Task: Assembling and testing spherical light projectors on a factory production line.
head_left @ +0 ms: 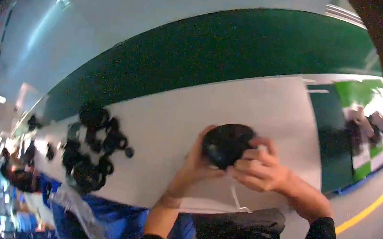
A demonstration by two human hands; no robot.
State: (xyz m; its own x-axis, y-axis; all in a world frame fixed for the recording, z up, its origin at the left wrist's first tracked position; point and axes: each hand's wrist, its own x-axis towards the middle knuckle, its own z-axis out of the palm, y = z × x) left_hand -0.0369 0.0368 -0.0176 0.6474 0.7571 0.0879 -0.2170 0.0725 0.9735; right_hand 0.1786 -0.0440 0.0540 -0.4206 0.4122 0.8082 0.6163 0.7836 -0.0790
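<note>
My left hand (193,164) is wrapped round the near left side of a round black part (227,144), bowl-like or dome-like, held over the white table (271,106). Blur hides the part's details. Against its right side is my right hand (260,167), closed with curled fingers. A small pale spot shows at those fingertips, and I cannot make out whether it is a held thing or a fingernail. On the table to the left lies a cluster of several black round and ring-shaped parts (88,173).
A green panel (242,38) runs along the table's far side. To the right, a green and white board or pallet load (367,124) stands by the floor's yellow line (375,204). At far left sits another person (22,171) near blue cloth (113,221) and clear plastic (79,206).
</note>
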